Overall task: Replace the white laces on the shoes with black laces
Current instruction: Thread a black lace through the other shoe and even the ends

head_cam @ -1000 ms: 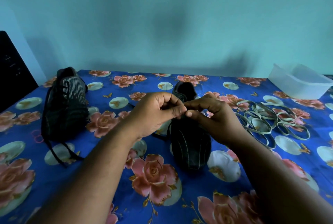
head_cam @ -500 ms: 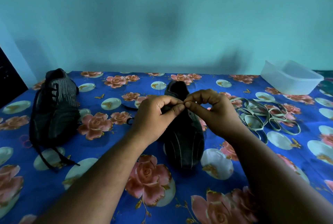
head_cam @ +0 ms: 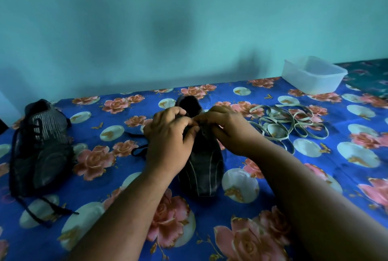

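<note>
A: Both your hands have dropped from above the shoe onto it. Your left hand and right hand now meet, fingertips touching, over the lacing area of the dark shoe with pale stitched lines at the middle of the floral blue cloth-covered worktop.

B: What is your grip holding?

A: Both sets of fingers are curled in a narrow pinch at the eyelets. A black lace trails out left of your left hand, so it is probably what you pinch; the contact itself is hidden.

B: And the rest?

A: The second dark shoe with a grey knit collar stands well apart at the left, black-laced, ends loose. The removed white laces lie coiled just right of your hands; a clear plastic tub sits behind them.

B: Meaning?

A: Lowering in suggests you are threading or tightening near the top eyelets, late in the job.
</note>
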A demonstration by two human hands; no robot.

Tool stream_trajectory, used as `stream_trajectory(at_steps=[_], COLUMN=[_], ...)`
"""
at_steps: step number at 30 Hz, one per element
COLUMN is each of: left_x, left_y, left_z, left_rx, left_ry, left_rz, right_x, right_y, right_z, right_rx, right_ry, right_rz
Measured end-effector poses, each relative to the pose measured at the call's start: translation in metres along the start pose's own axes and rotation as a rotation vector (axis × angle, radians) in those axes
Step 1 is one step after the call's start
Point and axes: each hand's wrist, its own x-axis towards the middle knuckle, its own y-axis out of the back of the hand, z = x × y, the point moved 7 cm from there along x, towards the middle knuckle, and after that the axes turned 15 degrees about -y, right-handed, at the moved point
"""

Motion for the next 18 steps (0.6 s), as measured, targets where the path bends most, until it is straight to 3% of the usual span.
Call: stream_trajectory(at_steps=[5,11,18], left_x=[0.003,0.005,0.003], left_y=[0.001,-0.005,-0.013], left_z=[0.009,0.009,-0.003], left_rx=[0.129,0.186,-0.006], left_ry=[0.018,0.041,0.061], left_rz=[-0.075,-0.200,-0.222], right_x=[-0.003,-0.001,0.000], right_y=[0.015,0.015,0.012], right_z=[0.004,0.009,0.015], right_rx=[-0.085,-0.036,0.314], right_ry=[-0.051,-0.067,-0.157], right_rz=[0.137,0.141,0.011])
